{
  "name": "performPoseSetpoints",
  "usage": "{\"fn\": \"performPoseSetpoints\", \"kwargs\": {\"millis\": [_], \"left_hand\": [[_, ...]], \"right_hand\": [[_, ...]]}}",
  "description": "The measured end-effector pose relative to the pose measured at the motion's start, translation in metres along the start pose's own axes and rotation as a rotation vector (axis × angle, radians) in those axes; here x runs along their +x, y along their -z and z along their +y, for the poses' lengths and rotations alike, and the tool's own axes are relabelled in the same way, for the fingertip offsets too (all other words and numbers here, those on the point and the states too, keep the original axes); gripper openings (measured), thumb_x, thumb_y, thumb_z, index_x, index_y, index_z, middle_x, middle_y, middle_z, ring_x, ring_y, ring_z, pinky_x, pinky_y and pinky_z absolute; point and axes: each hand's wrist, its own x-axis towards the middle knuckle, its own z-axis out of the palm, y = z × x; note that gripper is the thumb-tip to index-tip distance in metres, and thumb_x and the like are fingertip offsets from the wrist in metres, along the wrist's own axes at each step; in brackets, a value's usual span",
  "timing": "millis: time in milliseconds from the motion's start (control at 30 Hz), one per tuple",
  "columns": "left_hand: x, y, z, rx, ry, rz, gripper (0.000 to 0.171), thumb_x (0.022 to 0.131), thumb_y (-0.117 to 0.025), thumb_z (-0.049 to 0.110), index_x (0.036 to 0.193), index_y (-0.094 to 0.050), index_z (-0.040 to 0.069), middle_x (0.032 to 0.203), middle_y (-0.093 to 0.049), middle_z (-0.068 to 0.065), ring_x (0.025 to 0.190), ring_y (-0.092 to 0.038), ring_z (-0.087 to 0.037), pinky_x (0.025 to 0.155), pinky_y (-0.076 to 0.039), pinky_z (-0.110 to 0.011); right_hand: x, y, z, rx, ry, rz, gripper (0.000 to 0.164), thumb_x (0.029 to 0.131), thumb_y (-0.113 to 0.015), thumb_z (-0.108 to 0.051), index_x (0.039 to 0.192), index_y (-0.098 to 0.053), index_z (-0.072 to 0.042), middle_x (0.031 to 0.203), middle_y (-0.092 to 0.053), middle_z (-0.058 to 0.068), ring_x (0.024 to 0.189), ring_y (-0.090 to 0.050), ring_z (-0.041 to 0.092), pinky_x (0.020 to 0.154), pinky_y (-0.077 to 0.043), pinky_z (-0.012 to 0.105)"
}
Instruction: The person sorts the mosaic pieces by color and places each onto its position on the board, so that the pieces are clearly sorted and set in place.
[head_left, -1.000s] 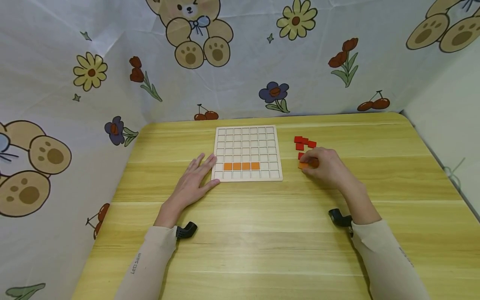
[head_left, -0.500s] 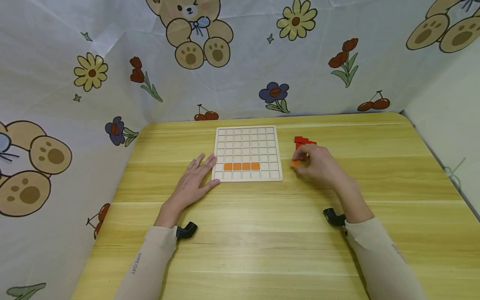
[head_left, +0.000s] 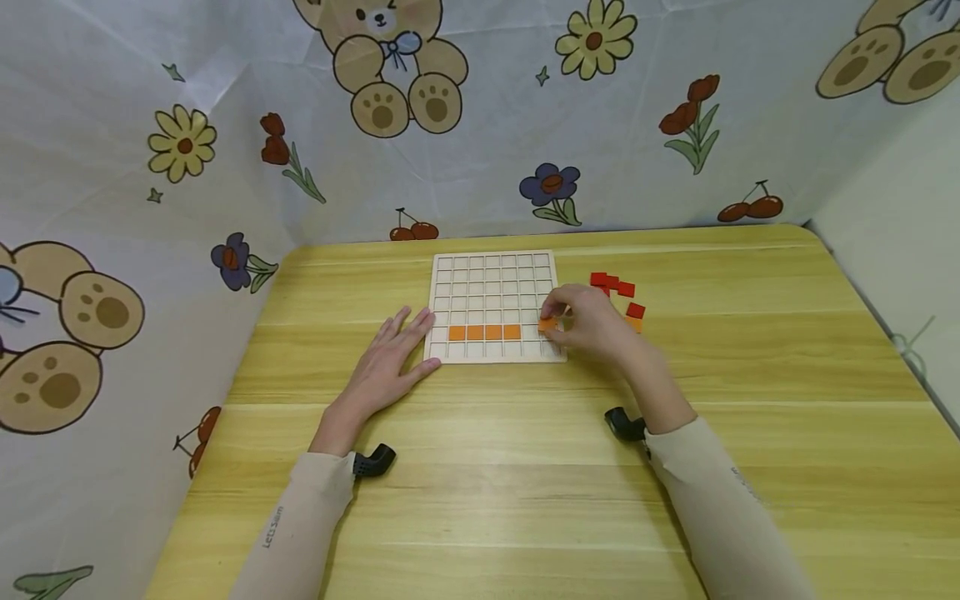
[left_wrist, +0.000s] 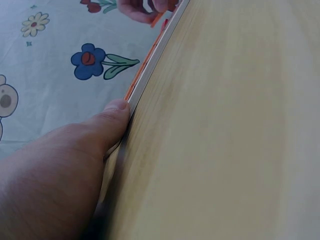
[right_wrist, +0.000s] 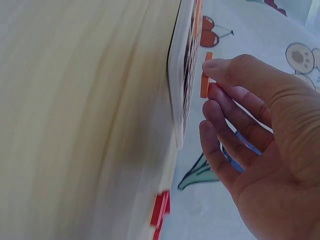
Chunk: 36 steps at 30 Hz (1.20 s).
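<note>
wooden table underneath, pale gridded board on it, and the left hand touches the board's left edge, fingers straight. now the right hand swings left toward the row of four orange tiles, leaving the red tiles behind, pinching one orange tile just above the board's right side, so another piece reaches the grid, not yet down.

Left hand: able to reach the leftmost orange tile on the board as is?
Probably yes: the left hand touches the board at its left edge, nothing visible between hand and leftmost orange tile.
</note>
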Motion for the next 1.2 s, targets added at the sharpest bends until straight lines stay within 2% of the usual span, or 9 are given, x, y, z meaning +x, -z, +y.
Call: {"fn": "performPoseSetpoints", "kwargs": {"millis": [133,300,633,1200], "left_hand": [[0.000,0.000,-0.001,0.007,-0.004,-0.005,0.078,0.106,-0.053,0.059,0.170,-0.022,0.028,0.176,-0.019,0.013,0.166,-0.008,-0.026,0.136,-0.006,-0.050],[0.000,0.001,0.000,0.001,-0.008,-0.001,0.078,0.106,-0.055,0.057,0.170,-0.022,0.027,0.176,-0.021,0.011,0.166,-0.009,-0.027,0.136,-0.006,-0.050],[0.000,0.000,0.000,0.001,-0.005,-0.003,0.078,0.106,-0.054,0.057,0.170,-0.022,0.028,0.176,-0.020,0.012,0.166,-0.008,-0.026,0.136,-0.005,-0.050],[0.000,0.000,0.003,-0.005,-0.001,0.000,0.078,0.105,-0.056,0.056,0.170,-0.023,0.027,0.176,-0.021,0.010,0.166,-0.009,-0.027,0.136,-0.006,-0.051]], "right_hand": [[0.007,-0.009,-0.008,-0.017,-0.004,-0.023,0.021,0.084,-0.088,-0.008,0.100,-0.074,-0.009,0.100,-0.072,0.006,0.098,-0.061,0.026,0.090,-0.057,0.039],[0.011,-0.014,-0.008,-0.009,0.000,-0.044,0.018,0.087,-0.086,-0.006,0.102,-0.076,-0.009,0.101,-0.073,0.006,0.097,-0.062,0.026,0.090,-0.057,0.039],[0.009,-0.017,-0.006,0.059,0.028,-0.058,0.018,0.089,-0.085,-0.005,0.105,-0.078,-0.008,0.104,-0.074,0.006,0.096,-0.066,0.025,0.091,-0.062,0.041],[0.002,-0.018,-0.009,0.040,0.015,-0.041,0.020,0.087,-0.086,-0.005,0.105,-0.078,-0.008,0.103,-0.074,0.005,0.094,-0.066,0.024,0.088,-0.061,0.038]]}}
